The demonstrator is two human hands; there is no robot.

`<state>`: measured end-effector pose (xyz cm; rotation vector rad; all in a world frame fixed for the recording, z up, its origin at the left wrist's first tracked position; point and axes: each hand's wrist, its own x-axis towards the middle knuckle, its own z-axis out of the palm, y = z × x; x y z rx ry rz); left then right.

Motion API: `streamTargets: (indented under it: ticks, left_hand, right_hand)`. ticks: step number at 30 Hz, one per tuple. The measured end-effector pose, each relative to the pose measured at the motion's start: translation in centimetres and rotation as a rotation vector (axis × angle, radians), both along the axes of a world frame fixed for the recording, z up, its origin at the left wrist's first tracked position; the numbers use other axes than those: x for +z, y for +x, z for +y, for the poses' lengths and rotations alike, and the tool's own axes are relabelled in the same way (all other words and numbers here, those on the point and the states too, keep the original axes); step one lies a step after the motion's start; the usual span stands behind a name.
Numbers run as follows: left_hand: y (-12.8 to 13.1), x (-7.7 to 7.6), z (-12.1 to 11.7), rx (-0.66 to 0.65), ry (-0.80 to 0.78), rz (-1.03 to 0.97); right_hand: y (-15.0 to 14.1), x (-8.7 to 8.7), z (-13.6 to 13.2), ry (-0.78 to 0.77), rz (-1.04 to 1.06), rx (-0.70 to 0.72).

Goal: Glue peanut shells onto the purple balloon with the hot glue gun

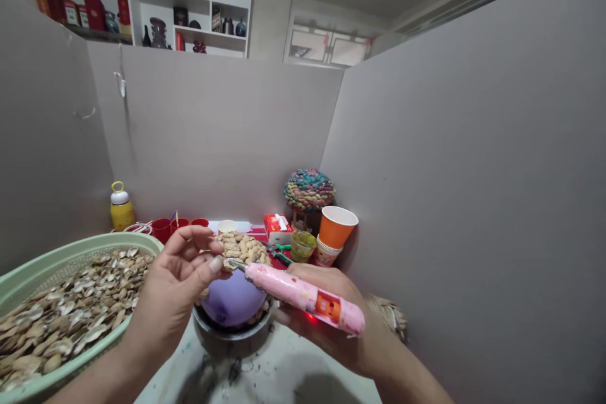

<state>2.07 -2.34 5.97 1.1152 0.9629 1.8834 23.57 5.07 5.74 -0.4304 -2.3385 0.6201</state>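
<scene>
My left hand [182, 278] pinches a small peanut shell [230, 264] between thumb and fingertips. My right hand [331, 312] is wrapped around a pink hot glue gun [293, 290], whose metal nozzle touches or nearly touches the shell. Below both hands a purple balloon [234, 300] rests in a metal bowl [231, 333]. Peanut shells [243, 247] cover the balloon's far side in a close layer, while its near side is bare purple. A red light glows under the glue gun.
At left stands a green basket [108, 241] full of loose shells. Behind are red cups [161, 229], a yellow bottle [122, 208], a tissue pack [278, 227], green-handled pliers [283, 255], orange paper cups [337, 227] and a multicoloured woven piece [310, 190]. Grey partitions [218, 132] enclose the table.
</scene>
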Motion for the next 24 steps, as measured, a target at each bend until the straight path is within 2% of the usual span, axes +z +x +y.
streamTargets:
  ticks: [7,12,18,24]
  left_hand:
    - [0.33,0.25,-0.06,-0.191,-0.095,-0.184]
    - [0.31,0.13,-0.16,-0.231,-0.163,-0.203]
    - [0.37,0.20,-0.20,-0.196,-0.192,-0.153]
    - [-0.06,-0.56,0.06,0.016,-0.146,0.037]
  right_hand:
    - [-0.08,0.41,0.01,0.014,0.031,0.045]
    - [-0.10,0.74,-0.23,0.025,0.049,0.084]
    - [-0.07,1.05,-0.39,0.049,0.048,0.096]
    - [-0.16,0.94,-0.30,0.093,0.044,0.070]
